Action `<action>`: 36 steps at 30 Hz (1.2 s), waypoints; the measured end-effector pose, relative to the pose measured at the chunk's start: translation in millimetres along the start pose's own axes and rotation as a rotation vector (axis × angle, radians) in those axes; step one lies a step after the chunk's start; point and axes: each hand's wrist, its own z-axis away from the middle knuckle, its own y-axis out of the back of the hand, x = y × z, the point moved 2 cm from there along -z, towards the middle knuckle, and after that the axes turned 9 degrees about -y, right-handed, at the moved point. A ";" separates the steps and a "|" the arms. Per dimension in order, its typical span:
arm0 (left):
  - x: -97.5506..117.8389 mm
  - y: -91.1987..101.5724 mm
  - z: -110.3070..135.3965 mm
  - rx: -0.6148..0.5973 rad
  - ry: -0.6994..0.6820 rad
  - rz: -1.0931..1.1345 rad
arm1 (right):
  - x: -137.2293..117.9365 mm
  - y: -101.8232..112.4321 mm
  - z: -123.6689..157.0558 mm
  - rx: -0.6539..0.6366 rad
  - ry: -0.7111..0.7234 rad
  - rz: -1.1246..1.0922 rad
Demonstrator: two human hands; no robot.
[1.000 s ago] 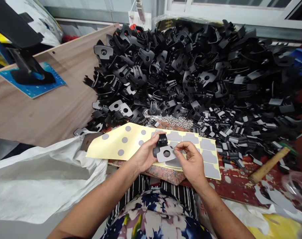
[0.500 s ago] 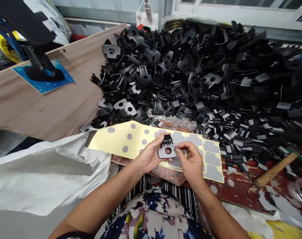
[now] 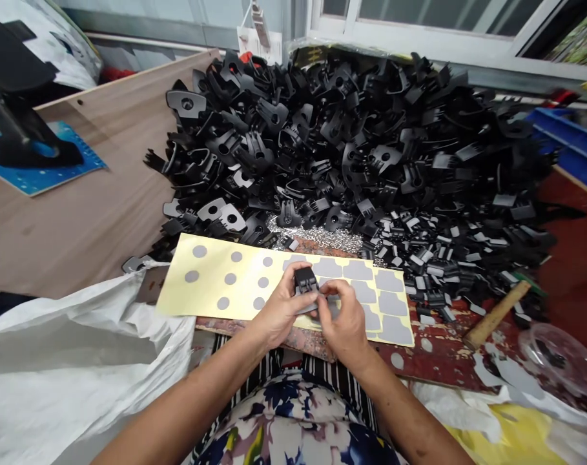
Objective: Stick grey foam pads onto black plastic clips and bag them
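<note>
My left hand (image 3: 283, 303) grips a black plastic bracket (image 3: 305, 280) with a hinged, comb-like end. Its thumb lies across the front of the flat plate and hides much of it. With thumb and fingers pinched together, my right hand (image 3: 342, 316) meets the bracket's right edge; whatever is between those fingertips is too small to make out. Beneath both hands lies a yellow backing sheet (image 3: 177, 297) of grey stickers, round ones at the left and larger, notched ones at the right.
Behind the sheet rises a large heap of black plastic parts (image 3: 322, 129). Smaller black pieces (image 3: 433, 245) and silvery chain (image 3: 317, 237) lie before it. At the right are a wooden-handled tool (image 3: 496, 315) and a clear plastic tub (image 3: 564, 361). White sacking (image 3: 80, 368) hangs at the left.
The bracket has tilted in my left hand, whose thumb now covers the plate's hole. My right fingertips have come closer to that thumb. The whole view has shifted toward the right.
</note>
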 end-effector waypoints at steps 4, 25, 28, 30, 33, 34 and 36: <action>-11.0 1.3 3.7 0.087 -0.063 -0.082 | -4.9 -0.4 8.2 -0.012 0.182 0.172; -9.8 -8.4 5.8 0.076 0.100 0.058 | 15.6 36.4 -2.2 -0.305 -0.426 -0.235; -15.3 -11.0 6.1 0.115 0.093 -0.059 | 9.7 26.0 -0.8 -0.312 -0.400 -0.283; -20.4 -10.2 8.6 0.094 0.084 -0.156 | 10.0 23.4 2.0 -0.348 -0.411 -0.356; -22.4 -4.0 13.9 -0.040 0.126 -0.300 | 21.9 30.3 -0.6 -0.563 -0.430 -0.385; -18.7 -1.0 14.2 -0.112 0.184 -0.346 | 29.4 36.4 -6.6 -0.608 -0.415 -0.315; 2.0 5.3 7.9 -0.237 0.320 -0.430 | 48.7 53.3 -29.8 -0.536 -0.328 -0.047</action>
